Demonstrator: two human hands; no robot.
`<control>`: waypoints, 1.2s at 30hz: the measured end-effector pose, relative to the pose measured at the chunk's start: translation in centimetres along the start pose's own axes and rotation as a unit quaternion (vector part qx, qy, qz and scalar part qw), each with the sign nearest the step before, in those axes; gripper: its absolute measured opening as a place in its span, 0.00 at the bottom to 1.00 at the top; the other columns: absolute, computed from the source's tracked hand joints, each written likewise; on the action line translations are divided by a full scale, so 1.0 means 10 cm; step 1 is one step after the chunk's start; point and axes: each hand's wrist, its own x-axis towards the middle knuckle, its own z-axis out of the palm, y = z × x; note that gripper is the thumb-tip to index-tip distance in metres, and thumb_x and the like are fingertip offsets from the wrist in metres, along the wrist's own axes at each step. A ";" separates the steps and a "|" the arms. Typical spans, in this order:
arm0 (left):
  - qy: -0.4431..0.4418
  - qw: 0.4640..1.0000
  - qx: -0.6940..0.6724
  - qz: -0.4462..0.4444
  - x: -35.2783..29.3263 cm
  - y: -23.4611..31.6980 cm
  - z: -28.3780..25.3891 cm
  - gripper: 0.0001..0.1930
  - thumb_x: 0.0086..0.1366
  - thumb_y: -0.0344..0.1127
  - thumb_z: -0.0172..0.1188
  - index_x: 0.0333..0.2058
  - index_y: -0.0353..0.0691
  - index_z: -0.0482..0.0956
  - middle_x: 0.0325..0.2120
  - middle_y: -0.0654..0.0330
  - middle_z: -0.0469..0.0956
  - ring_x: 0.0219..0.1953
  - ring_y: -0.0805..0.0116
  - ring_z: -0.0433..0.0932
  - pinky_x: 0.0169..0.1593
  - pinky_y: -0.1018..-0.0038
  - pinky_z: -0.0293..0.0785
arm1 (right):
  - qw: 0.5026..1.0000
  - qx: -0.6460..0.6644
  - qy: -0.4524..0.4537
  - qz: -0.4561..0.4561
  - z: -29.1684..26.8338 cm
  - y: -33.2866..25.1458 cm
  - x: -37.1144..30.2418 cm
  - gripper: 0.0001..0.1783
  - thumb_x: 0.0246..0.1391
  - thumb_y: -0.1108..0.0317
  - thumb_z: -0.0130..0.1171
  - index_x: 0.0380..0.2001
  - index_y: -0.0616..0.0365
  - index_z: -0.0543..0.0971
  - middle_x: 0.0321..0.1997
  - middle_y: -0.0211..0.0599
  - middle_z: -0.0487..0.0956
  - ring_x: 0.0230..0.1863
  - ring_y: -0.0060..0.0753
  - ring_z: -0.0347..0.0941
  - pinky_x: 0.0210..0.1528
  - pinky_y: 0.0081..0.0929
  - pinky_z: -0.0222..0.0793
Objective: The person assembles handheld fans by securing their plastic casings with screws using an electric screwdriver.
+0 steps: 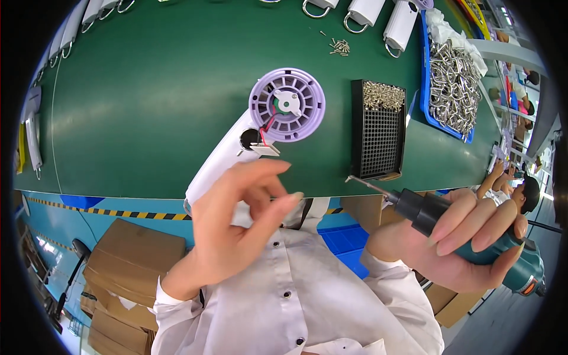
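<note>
My right hand (pixel 455 239) is wrapped round a teal and black electric screwdriver (pixel 420 210). Its thin bit points up and left toward the bench edge, with something small and metallic at the tip. My left hand (pixel 236 222) holds nothing; its fingers are bent, with thumb and forefinger apart. Just beyond it lies a white tubular handle (pixel 222 151) with a round lilac slotted fan housing (pixel 313 106) at its far end. Red and black wires (pixel 267 125) run from the housing's middle to a small white board (pixel 265 149) beside a round hole in the handle.
A black perforated tray (pixel 378 142) carries many small screws at its far end. Farther right, a blue bin (pixel 425 89) is heaped with metal rings. Loose screws (pixel 339 47) lie on the green bench (pixel 148 100). White handles (pixel 364 12) line its far edge; cardboard boxes (pixel 133 251) stand below left.
</note>
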 end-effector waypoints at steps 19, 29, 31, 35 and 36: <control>-0.069 0.950 0.176 0.249 0.25 0.02 0.18 0.19 0.43 0.23 0.72 0.37 0.31 0.80 0.34 0.55 0.77 0.31 0.60 0.75 0.33 0.70 0.72 | 0.996 -0.021 -0.081 0.023 0.15 0.04 -0.07 0.18 0.63 0.57 0.46 0.46 0.62 0.63 0.22 0.36 0.66 0.09 0.28 0.59 0.10 0.26 0.63; 0.030 0.901 0.424 0.092 0.18 -0.09 -0.17 0.36 0.49 0.30 0.70 0.60 0.50 0.72 0.37 0.57 0.72 0.40 0.57 0.69 0.44 0.64 0.66 | 0.993 -0.047 -0.110 0.008 0.07 0.01 0.04 0.22 0.62 0.56 0.44 0.48 0.66 0.68 0.24 0.36 0.65 0.10 0.30 0.58 0.15 0.31 0.60; 0.030 0.887 0.445 0.118 0.20 -0.09 -0.16 0.33 0.50 0.27 0.66 0.57 0.56 0.75 0.33 0.58 0.70 0.32 0.63 0.69 0.36 0.69 0.68 | 0.992 -0.036 -0.125 0.007 0.12 0.02 0.08 0.22 0.62 0.56 0.44 0.47 0.66 0.67 0.25 0.37 0.65 0.10 0.30 0.58 0.14 0.31 0.61; 0.016 0.872 0.462 0.162 0.13 -0.11 -0.13 0.36 0.44 0.23 0.60 0.55 0.60 0.77 0.31 0.59 0.68 0.25 0.67 0.68 0.27 0.74 0.68 | 0.983 -0.109 -0.136 0.059 0.23 -0.08 0.13 0.22 0.62 0.56 0.44 0.48 0.66 0.67 0.26 0.38 0.65 0.11 0.30 0.58 0.14 0.31 0.61; -0.005 0.874 0.462 0.150 0.10 -0.08 -0.12 0.38 0.42 0.22 0.59 0.57 0.60 0.76 0.31 0.59 0.67 0.25 0.67 0.66 0.27 0.74 0.68 | 0.980 -0.101 -0.165 0.051 0.23 -0.05 0.14 0.23 0.62 0.56 0.44 0.48 0.66 0.66 0.26 0.38 0.65 0.11 0.30 0.58 0.14 0.31 0.61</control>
